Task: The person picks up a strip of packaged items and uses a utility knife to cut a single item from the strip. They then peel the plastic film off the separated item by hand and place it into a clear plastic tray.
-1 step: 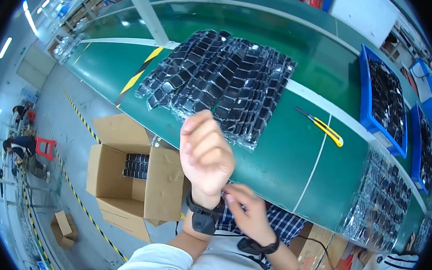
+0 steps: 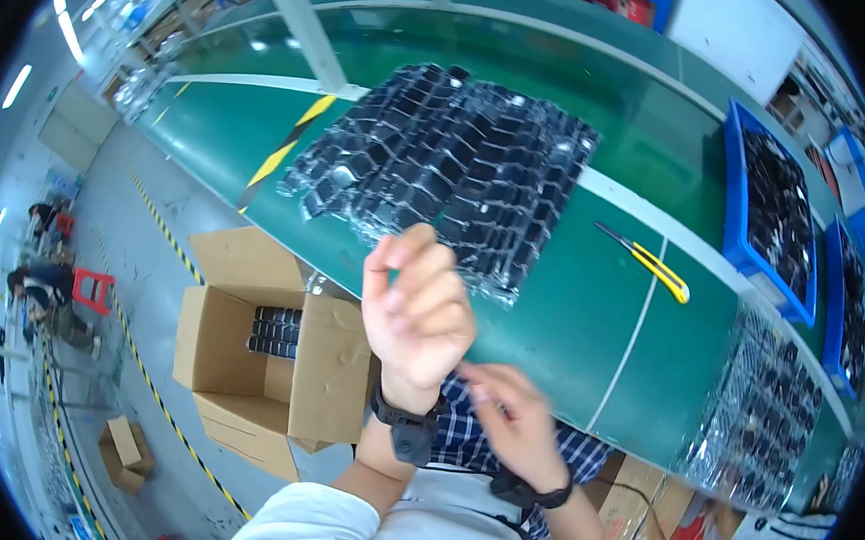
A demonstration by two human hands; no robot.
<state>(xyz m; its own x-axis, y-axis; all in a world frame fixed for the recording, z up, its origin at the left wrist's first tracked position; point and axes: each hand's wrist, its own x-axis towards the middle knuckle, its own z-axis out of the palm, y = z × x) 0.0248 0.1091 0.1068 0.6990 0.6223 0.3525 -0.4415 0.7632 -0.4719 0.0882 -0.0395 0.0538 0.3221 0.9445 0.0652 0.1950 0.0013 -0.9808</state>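
My left hand (image 2: 419, 314) is raised in front of the green workbench (image 2: 547, 348), its fingers loosely curled with gaps between them and nothing in it. Just beyond its fingertips lies a wide stack of black pieces in clear plastic packing (image 2: 450, 166), laid in rows. Lower and to the right, near the bench edge, my right hand (image 2: 519, 432) is bent toward the left wrist. Motion smears its fingers, and whether they hold anything is not visible. Both wrists carry dark bands with small devices.
An open cardboard box (image 2: 340, 369) stands left of me, a packed black bundle (image 2: 275, 331) inside. A yellow utility knife (image 2: 658, 274) lies on the bench. Blue bins (image 2: 768, 278) and another wrapped stack (image 2: 758, 423) are at right. People sit far left; another person is at lower right.
My left hand's fingers have loosened a little and spread from the thumb. My right hand has shifted slightly down and to the right. The whole view has moved slightly.
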